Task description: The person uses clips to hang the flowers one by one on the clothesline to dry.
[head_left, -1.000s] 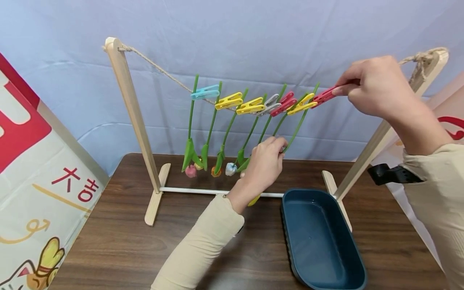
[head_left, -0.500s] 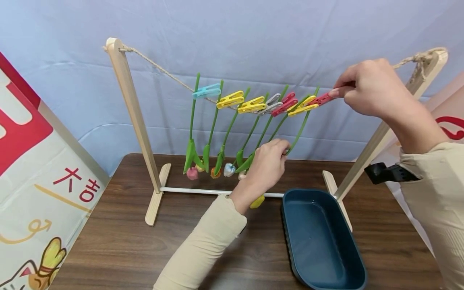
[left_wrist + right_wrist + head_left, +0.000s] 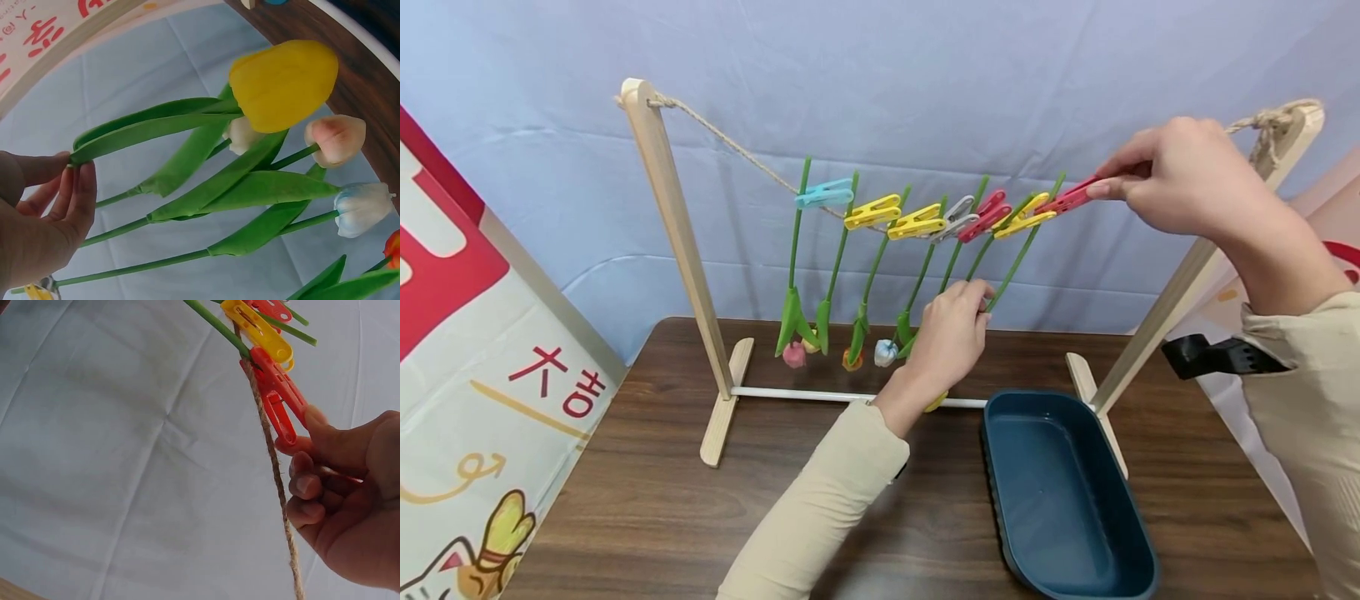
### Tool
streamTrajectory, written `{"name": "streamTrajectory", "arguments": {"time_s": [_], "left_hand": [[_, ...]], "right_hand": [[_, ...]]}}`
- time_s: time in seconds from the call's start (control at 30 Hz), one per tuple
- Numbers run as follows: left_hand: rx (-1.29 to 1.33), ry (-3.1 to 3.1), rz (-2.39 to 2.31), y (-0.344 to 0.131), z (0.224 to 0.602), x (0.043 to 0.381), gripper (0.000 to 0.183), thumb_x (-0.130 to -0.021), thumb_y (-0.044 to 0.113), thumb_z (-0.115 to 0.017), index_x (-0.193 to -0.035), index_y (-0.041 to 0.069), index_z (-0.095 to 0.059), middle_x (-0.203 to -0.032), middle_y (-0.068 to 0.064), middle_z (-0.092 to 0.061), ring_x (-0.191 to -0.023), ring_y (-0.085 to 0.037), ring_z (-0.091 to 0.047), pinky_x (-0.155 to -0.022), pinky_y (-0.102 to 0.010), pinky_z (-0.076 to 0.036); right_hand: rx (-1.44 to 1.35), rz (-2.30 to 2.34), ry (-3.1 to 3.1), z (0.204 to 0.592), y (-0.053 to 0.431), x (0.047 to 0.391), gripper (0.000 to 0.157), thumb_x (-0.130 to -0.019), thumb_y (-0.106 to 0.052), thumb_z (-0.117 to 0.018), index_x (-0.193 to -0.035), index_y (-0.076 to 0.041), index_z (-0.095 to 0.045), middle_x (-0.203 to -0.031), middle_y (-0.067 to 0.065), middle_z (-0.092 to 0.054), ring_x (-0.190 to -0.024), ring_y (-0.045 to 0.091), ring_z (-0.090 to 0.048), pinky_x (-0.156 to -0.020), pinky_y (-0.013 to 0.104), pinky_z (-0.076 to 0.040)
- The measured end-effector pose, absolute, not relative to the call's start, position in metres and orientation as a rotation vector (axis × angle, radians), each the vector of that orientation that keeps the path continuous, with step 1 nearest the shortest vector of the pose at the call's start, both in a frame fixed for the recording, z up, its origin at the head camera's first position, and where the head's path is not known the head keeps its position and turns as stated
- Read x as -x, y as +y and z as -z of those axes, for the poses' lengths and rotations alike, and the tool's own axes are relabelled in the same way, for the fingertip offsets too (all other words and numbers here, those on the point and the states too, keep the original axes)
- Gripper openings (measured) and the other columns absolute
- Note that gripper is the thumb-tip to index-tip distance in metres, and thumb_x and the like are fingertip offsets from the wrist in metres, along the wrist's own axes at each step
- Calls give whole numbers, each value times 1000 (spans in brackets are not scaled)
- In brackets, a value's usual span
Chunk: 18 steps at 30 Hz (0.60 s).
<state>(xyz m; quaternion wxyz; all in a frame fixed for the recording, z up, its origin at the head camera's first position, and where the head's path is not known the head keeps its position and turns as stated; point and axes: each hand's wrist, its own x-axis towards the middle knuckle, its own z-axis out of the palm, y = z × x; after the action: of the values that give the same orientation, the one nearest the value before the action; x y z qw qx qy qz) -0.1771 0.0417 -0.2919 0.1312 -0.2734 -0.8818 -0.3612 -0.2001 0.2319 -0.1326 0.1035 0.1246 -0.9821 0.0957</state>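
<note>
My left hand [image 3: 947, 337] pinches a yellow artificial tulip [image 3: 284, 86] at the base of its leaves, flower head downward. In the right wrist view, my right hand [image 3: 350, 494] holds a red clothespin [image 3: 275, 394] by its handles between thumb and finger. Its jaws are at the twine rope [image 3: 278, 465] where the green stem [image 3: 219, 325] crosses; how far they grip is unclear. Just beside it is a yellow clothespin [image 3: 1024, 217]. Further left, several tulips hang upside down from the rope, including a blue-white one [image 3: 364, 209], under blue [image 3: 824, 193], yellow, grey and red clothespins.
The rope runs between two wooden posts [image 3: 673, 233], joined low down by a white rod [image 3: 805, 394]. A dark blue tray [image 3: 1063, 500] stands on the brown table [image 3: 655, 517] at the front right. Pale blue cloth [image 3: 925, 75] hangs behind.
My right hand and the red clothespin shift slightly left, then back right. The hanging tulips sway a little. My left hand keeps its pinch on the yellow tulip.
</note>
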Motion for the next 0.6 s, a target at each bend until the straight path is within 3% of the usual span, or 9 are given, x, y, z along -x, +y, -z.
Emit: {"name": "streamTrajectory", "arguments": {"time_s": [0.13, 0.27, 0.47, 0.6], "left_hand": [[795, -2569, 1046, 41, 294, 178, 19, -91, 8, -58, -109, 4, -62, -97, -7, -62, -89, -17, -61, -78, -24, -47], [791, -2580, 1032, 42, 295, 177, 19, -91, 9, -59, -110, 5, -62, -98, -7, -62, -90, -17, -61, -79, -25, -47], [776, -2593, 1027, 42, 294, 177, 20, -91, 10, -59, -110, 5, -62, -98, -6, -63, -90, -16, -61, -80, -25, -47], [777, -2576, 1035, 39, 295, 178, 19, -91, 10, -60, -109, 5, -63, -98, -6, -63, -88, -15, -61, -78, -24, -47]], "right_hand": [[-493, -171, -2835, 130, 228, 202, 13, -86, -1, -59, -88, 7, -69, -87, 23, -65, -67, 26, -46, -54, 34, -30], [-584, -99, -2814, 129, 226, 205, 12, -83, 4, -57, -82, 6, -69, -87, 21, -64, -66, 27, -47, -54, 35, -31], [-503, -185, -2880, 131, 230, 202, 22, -90, -2, -55, -105, 10, -64, -101, 25, -58, -66, 27, -46, -53, 32, -31], [-421, -274, -2843, 134, 233, 196, 31, -91, -9, -58, -117, 8, -59, -92, 18, -56, -63, 19, -41, -52, 28, -30]]}}
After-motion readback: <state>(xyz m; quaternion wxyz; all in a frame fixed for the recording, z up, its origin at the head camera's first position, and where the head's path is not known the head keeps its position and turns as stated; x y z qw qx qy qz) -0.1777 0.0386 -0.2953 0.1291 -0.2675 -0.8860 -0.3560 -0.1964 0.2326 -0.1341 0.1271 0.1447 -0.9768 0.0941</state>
